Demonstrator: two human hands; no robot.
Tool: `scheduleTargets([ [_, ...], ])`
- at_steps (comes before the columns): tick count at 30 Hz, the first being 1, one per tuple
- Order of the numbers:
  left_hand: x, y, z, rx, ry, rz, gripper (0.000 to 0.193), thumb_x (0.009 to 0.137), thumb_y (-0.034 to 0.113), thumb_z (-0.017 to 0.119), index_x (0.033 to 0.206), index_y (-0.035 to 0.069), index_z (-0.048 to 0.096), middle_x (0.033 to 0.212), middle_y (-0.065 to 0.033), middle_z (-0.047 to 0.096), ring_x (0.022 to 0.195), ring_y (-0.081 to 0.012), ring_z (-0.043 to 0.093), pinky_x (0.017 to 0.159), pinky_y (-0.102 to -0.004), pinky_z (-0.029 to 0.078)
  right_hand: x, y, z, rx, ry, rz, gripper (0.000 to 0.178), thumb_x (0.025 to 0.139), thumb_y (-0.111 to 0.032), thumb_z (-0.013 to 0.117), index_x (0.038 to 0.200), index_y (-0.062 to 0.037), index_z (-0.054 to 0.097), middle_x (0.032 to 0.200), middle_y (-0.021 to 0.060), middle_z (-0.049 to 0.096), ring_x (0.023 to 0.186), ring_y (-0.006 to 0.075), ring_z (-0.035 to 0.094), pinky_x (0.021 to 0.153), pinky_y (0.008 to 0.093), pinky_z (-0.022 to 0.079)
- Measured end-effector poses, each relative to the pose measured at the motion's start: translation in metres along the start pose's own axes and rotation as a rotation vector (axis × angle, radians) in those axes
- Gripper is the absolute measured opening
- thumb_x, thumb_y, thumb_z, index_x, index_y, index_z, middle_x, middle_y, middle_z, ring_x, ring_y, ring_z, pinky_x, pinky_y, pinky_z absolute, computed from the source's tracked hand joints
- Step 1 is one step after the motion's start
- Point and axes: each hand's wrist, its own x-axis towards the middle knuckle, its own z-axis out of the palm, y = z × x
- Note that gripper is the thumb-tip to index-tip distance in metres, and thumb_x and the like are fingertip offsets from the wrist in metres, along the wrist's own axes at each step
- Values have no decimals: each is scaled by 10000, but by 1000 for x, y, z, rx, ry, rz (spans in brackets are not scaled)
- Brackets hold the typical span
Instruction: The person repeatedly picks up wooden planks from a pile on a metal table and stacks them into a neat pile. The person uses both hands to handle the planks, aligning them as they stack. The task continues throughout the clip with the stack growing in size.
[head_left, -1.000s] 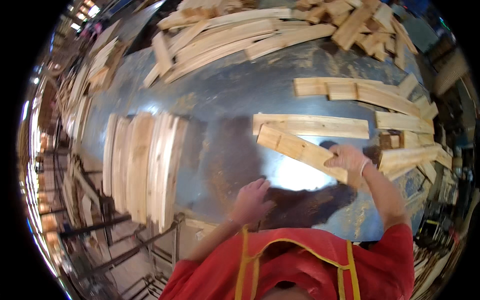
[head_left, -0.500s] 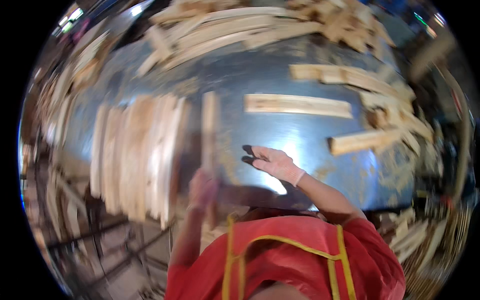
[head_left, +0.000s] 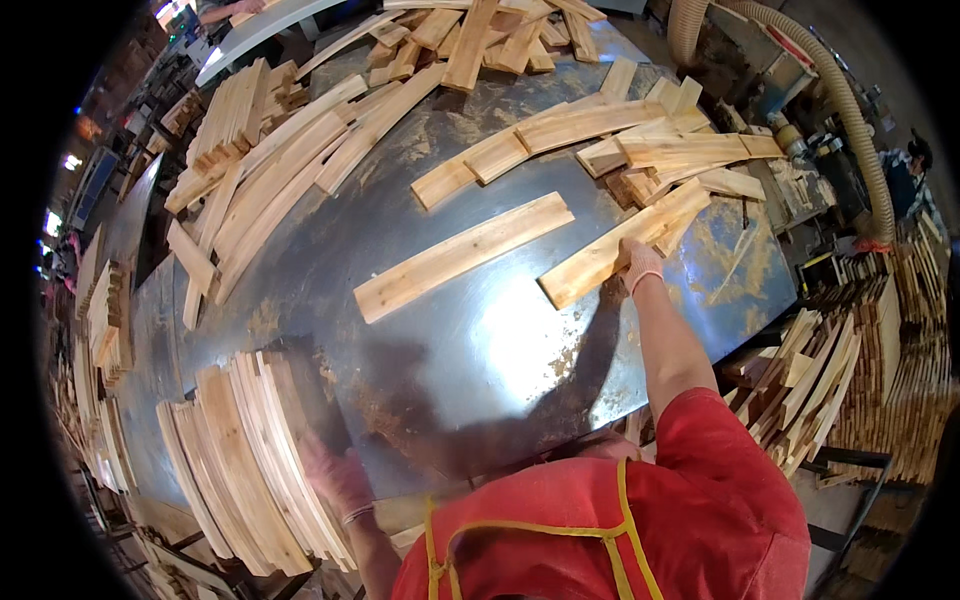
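Observation:
My right hand (head_left: 640, 266), in a pale glove, is closed on the near edge of a wooden board (head_left: 590, 262) at the right of the metal table. That board lies slanted, its far end against a loose pile. At the lower left, my left hand (head_left: 340, 478) is smeared by motion beside a row of upright-edged boards (head_left: 232, 440); its fingers cannot be made out. A single wooden board (head_left: 465, 255) rests flat on the middle of the table, apart from both hands.
Loose boards (head_left: 690, 150) are heaped at the right of the metal table (head_left: 430, 400). Long boards (head_left: 290, 180) and short offcuts (head_left: 480, 40) lie along its far side. A ribbed hose (head_left: 850, 110) hangs at the right, above stacked wood (head_left: 890, 370). Another person's arm shows at the far left.
My right hand has gone from open over the table to gripping a board farther right. The board my left hand held has reached the row at the left. The view has swung right.

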Motion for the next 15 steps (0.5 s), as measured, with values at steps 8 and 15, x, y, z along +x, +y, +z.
scheduleTargets([
  [8, 14, 255, -23, -376, -283, 647, 1009, 738, 433, 910, 1563, 63, 463, 1536, -188, 505, 1442, -392, 463, 1202, -543, 348, -184, 33, -23, -699, -1243, -83, 250, 983, -249, 709, 1136, -53, 684, 912, 87, 665, 784, 222, 629, 682, 361, 503],
  [15, 30, 245, 16, -264, -323, 476, 923, 725, 442, 891, 1490, 71, 531, 1306, -152, 644, 1235, -373, 595, 1142, -518, 409, -161, -32, 130, -1275, -1279, -1033, 736, 874, -334, 745, 1518, -41, 542, 1530, 220, 572, 1428, 418, 508, 1202, 480, 416],
])
